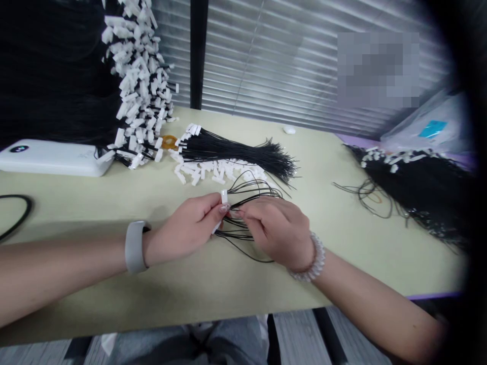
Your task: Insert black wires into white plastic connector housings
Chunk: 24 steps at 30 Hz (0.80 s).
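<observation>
Near the front of the table, my left hand point(192, 221) pinches a white plastic connector point(224, 195) between thumb and fingers. A second white piece shows below the thumb. Thin black wires point(238, 234) run from the connectors to the right and loop back under my right hand point(279, 229). My right hand is closed, its thumb and fingertips gripping wires close to the connector; the exact contact is partly hidden. Just beyond lies a bundle of black wires with white connectors point(232, 148). Loose white connector housings point(218, 170) are scattered beside that bundle.
At the left stands a big heap of black wires point(57, 71) with white ends point(133, 86). A white power bank point(57, 157) lies before it, near a roll of amber tape point(169, 142). More wires point(422, 187) lie right. Blinds point(274, 66) back the table point(361, 253).
</observation>
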### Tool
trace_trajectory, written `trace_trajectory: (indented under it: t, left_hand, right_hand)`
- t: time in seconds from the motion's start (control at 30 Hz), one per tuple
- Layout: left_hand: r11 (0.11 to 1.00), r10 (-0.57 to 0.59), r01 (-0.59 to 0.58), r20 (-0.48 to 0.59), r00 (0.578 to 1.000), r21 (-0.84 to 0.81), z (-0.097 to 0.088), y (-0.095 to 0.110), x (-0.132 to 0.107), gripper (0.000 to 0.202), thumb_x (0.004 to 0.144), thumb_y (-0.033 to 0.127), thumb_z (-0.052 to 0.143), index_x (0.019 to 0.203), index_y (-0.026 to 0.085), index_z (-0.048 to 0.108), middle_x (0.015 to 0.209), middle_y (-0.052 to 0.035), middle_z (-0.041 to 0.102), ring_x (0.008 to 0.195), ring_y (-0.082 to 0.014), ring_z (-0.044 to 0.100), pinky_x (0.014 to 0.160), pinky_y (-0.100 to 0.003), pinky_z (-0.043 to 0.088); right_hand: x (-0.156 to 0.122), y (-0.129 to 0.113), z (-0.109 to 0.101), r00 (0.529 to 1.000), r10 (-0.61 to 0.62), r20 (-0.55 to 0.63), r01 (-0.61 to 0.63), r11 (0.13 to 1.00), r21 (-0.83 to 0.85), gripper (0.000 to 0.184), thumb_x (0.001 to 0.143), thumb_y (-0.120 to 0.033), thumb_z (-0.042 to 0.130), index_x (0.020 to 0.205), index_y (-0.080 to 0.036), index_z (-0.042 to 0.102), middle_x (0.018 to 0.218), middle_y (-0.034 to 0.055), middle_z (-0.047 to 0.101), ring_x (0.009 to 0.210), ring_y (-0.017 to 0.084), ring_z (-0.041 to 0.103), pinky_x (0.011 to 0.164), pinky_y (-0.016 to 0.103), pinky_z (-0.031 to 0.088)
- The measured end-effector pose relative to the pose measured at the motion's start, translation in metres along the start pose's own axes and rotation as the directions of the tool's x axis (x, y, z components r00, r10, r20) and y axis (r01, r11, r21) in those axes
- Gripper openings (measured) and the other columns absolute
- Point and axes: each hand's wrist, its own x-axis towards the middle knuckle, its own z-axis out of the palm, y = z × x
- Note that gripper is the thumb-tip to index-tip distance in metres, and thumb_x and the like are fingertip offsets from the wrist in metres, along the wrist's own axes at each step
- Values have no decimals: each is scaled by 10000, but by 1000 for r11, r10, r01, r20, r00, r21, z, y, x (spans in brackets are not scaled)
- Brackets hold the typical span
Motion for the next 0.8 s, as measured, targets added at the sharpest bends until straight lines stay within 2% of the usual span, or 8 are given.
trace_trajectory:
  t: [0.17,0.3,0.47,0.57,0.63,0.7,0.73,0.8]
  left_hand:
    - [1000,2,-2,24,1000,17,0,-1,-1,289,879,344,336,685,182,478,608,17,525,559,-122,477,529,-229,348]
    - [1000,10,-11,63,998,17,-1,-2,-1,295,883,348,326,687,182,471,606,16,519,557,-122,469,530,-230,344]
    - [1000,16,-16,29,999,-23,-1,-2,-2,274,886,350,320,743,182,482,639,9,526,580,-130,477,545,-236,350]
    - [998,28,-25,55,998,-49,0,-1,-5,279,887,357,314,715,185,451,630,11,520,559,-122,477,526,-233,353]
    - [999,41,-38,72,997,-38,3,-1,-8,290,887,355,311,685,185,430,620,12,509,539,-115,476,518,-233,359]
    - [997,17,-9,102,995,-74,6,0,-12,275,885,360,306,711,187,431,629,17,496,510,-105,475,485,-226,373]
    - [994,-6,19,126,992,-107,7,0,-13,263,881,366,310,733,189,436,634,21,486,497,-100,473,468,-221,385]
    - [978,-75,98,125,989,-186,6,1,-13,209,876,369,317,856,205,445,663,30,473,481,-90,463,441,-214,414]
  right_hand:
    - [-3,3,4,992,-121,31,121,992,-23,115,782,-105,487,793,-200,550,757,20,653,729,143,592,644,265,474]
    - [-4,5,7,991,-117,60,118,993,-7,134,800,-125,466,843,-219,551,759,11,646,715,136,581,640,267,474]
    - [5,7,0,995,-90,40,92,995,-35,116,788,-187,508,892,-208,556,796,30,623,750,152,554,685,300,465]
    - [13,8,-9,997,-68,41,72,993,-90,337,748,-271,570,1066,-171,529,1101,113,551,1028,241,484,854,418,415]
    - [16,11,-14,985,-55,163,68,995,-78,496,747,-282,569,1207,-146,445,1197,139,493,1120,264,424,948,473,342]
    - [16,17,-20,954,-83,289,90,996,-13,501,764,-191,520,1250,-157,406,1076,108,562,1027,223,489,943,450,355]
    - [16,21,-24,949,-92,300,89,996,24,475,763,-136,491,1232,-174,424,981,79,592,946,197,521,908,420,388]
    - [15,31,-37,985,-27,170,12,996,84,382,757,-71,456,1112,-202,506,852,36,596,816,158,539,792,345,442]
